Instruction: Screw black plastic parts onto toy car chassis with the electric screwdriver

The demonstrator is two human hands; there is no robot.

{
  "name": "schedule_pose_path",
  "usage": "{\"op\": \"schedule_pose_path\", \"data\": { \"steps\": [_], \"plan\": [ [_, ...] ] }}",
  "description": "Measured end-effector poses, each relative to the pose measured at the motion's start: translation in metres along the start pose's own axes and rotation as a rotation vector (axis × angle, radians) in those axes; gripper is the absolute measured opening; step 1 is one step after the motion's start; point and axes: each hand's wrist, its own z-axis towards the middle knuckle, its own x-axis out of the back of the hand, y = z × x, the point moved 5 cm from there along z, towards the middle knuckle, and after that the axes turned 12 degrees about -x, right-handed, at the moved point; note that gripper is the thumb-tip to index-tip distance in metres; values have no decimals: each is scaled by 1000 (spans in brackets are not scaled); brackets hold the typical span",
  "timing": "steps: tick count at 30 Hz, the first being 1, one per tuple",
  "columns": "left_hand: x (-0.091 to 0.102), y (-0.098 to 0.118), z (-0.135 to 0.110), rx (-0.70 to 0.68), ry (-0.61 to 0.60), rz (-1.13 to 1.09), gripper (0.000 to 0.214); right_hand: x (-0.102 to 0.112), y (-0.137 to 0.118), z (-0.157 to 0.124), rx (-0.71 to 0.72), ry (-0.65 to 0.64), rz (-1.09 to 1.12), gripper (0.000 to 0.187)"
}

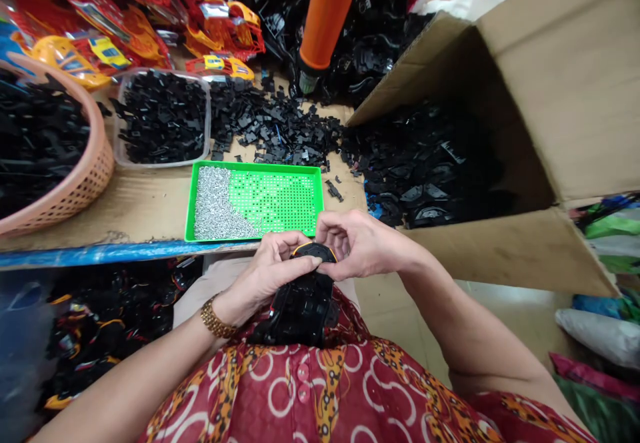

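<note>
Close to my body I hold a black plastic toy car body (pixel 303 303) with a thin yellow-orange edge at its far end. My left hand (pixel 280 263) is closed round that far end, its thumb lying on top. From the other side my right hand (pixel 350 243) pinches at the same end with curled fingers; whether a small part sits between its fingertips is hidden. Just beyond both hands lies a green tray (pixel 320 193) with small silver screws (pixel 215 209) heaped in its left part.
Behind the tray, small black parts (pixel 280 126) lie scattered beside a clear plastic box (pixel 163 119) of black parts. A pink basket (pixel 95 169) is at left, a cardboard box (pixel 510 249) of black pieces at right. An orange screwdriver (pixel 330 16) hangs above; orange car shells (pixel 225 29) lie behind.
</note>
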Motion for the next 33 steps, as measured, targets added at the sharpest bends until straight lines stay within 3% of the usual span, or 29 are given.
{"op": "schedule_pose_path", "data": {
  "steps": [4,12,17,20,22,25,27,30,33],
  "plan": [
    [-2,0,-3,-45,1,24,24,1,-1,4,16,23,-36,24],
    [-5,12,-13,-81,22,170,21,-6,10,12,45,-78,96,23],
    [-3,4,-11,-66,11,36,28,-9,17,15,-11,-142,202,29],
    [2,-9,-12,-46,31,-41,31,4,21,10,-32,-151,207,36],
    [4,-17,-14,6,35,-86,33,33,24,9,-4,59,215,34],
    [4,-19,-18,72,39,-152,36,94,26,11,104,624,256,36],
    [2,-12,-20,79,56,-183,36,124,22,22,207,875,220,47],
    [3,-2,-23,85,92,-212,37,149,7,60,302,991,115,81],
    [8,1,-26,102,117,-234,39,163,-14,96,399,1009,88,99]
  ]
}}
